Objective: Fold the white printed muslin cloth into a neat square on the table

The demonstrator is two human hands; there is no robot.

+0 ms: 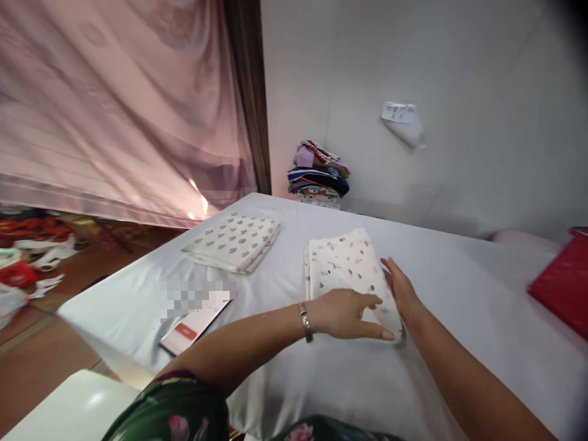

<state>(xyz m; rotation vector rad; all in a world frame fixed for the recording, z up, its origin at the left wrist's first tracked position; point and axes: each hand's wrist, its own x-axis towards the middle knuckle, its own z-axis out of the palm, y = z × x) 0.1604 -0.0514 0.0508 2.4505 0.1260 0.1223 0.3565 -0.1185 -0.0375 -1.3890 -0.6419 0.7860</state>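
A folded white cloth with small scattered prints lies on the white-covered table in front of me. My left hand rests over its near part, thumb and fingers spread apart. At the cloth's right edge is my right hand, its fingers extended along the side and partly hidden behind the fabric. Further left lies a second folded white cloth with grey prints, which neither hand touches.
A phone lies on the table by my left forearm. Folded clothes are stacked beyond the far edge, against the wall. A red object stands at the right. Pink curtains hang at the left, and a white stool-like surface is below.
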